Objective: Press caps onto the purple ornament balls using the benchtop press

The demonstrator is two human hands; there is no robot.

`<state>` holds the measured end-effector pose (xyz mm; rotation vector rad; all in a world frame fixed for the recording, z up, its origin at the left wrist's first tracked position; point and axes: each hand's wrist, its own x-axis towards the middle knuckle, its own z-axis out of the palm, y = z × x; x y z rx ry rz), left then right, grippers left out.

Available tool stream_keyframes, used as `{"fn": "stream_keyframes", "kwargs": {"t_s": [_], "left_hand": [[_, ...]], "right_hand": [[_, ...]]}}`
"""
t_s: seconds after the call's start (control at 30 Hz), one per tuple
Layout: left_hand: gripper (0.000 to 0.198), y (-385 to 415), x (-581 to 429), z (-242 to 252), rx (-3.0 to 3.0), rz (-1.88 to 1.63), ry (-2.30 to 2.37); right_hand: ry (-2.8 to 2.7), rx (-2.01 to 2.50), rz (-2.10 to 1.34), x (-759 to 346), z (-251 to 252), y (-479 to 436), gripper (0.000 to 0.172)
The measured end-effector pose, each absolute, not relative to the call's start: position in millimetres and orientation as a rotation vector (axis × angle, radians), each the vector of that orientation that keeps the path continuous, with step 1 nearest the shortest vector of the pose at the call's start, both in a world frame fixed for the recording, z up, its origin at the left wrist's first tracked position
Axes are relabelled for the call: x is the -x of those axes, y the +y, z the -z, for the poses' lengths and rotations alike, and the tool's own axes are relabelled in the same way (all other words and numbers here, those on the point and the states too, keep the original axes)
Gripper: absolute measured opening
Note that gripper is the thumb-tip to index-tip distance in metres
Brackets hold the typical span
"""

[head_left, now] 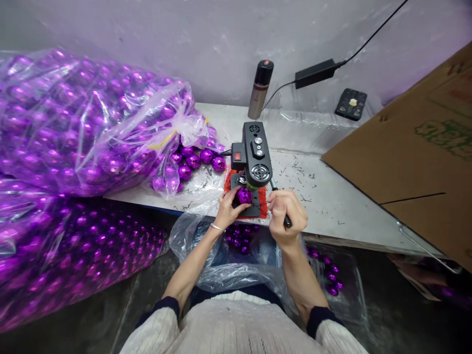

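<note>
Pale shirt fabric [228, 324] is filling the foreground, on the near side of the black press [258, 157]. One purple ball [244, 195] is sitting beneath the press's near end; the left hand [227, 208], the nearer one, is pinching it from the press's left. Right of the press, the right hand [288, 215] is clamping around the lever [273, 184], while loose balls [193, 161] are lying left of the press.

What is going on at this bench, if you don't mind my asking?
A person's left hand holds a shiny purple ball under the head of a small black machine. The right hand grips the machine's lever. The machine stands by a red mat on the table. More purple balls lie loose to the left, beside a big tied clear bag full of them.
</note>
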<state>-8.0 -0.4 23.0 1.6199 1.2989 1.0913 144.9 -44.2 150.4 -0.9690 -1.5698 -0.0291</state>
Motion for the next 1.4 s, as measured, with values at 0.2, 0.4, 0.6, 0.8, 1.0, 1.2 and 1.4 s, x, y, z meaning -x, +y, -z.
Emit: {"fn": "stream_keyframes", "kwargs": {"t_s": [0.2,0.4,0.6,0.8,1.0,1.2,1.4], "left_hand": [[0.064,6.5,-1.5,-18.4,-1.672,-1.146,1.273],[0.064,6.7,-1.6,-14.4,-1.663,-1.149,1.240],[0.061,5.6,-1.4,-15.6,-1.663,-1.137,1.267],[0.062,5.3,-0.4,-15.4,-1.708,-1.128,1.254],[0.063,4.7,-0.9,-15.3,-1.696,-1.100,1.272],[0.063,6.3,-1.0,-14.6,-1.701,-1.118,1.267],[0.061,7.3,-1.2,-14.4,-1.685,-1.147,1.243]], "right_hand": [[-1.610,0.964,0.055,-147.1,-147.5,-44.3,0.023],[-1.629,0.954,0.061,-149.9,-136.8,-46.7,0.022],[-1.622,0.915,0.108,-149.6,-110.0,-44.7,0.020],[-1.552,0.877,0.145,-147.4,-82.0,-40.7,0.024],[-1.506,0.861,0.149,-146.2,-66.3,-37.9,0.026],[-1.478,0.826,0.118,-143.5,-64.3,-34.6,0.026],[-1.536,0.783,0.127,-141.9,-61.7,-31.0,0.025]]}}
